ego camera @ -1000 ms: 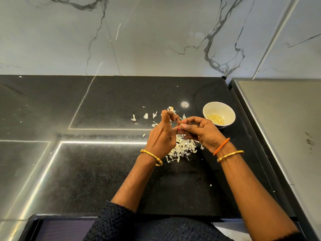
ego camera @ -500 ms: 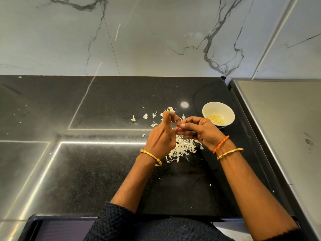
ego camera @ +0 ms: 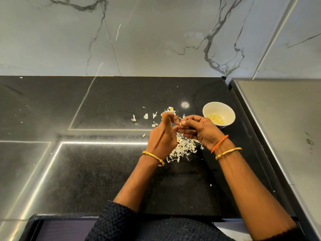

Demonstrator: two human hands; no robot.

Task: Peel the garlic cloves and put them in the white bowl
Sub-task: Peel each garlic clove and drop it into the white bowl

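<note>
Right between the two hands sits a small pale garlic clove [ego camera: 181, 122], only a sliver of it showing; it is pinched in the curled fingertips of the right hand [ego camera: 199, 130], whose thumb lies across the top. The left hand [ego camera: 163, 136] meets it from the other side, its fingers curled in toward the clove and its fingertips touching those of the right; whether it actually grips the clove or only its skin cannot be told. Both hands hang above the counter rather than resting on it.

Directly beneath them lies a loose heap of white papery garlic skins [ego camera: 182, 148], and a few stray flakes [ego camera: 145, 116] are scattered beyond the left hand. Just beyond the right hand stands the small round white bowl [ego camera: 225, 110], with several peeled yellowish cloves [ego camera: 216, 118] in its bottom.

All this rests on a polished black speckled stone countertop [ego camera: 104, 171], which carries bright streaks of reflected light. Past the hands rises a grey marble wall [ego camera: 156, 40] with dark veins. Outward of the right arm, a flat brushed-steel surface [ego camera: 286, 127] butts against the counter's edge.
</note>
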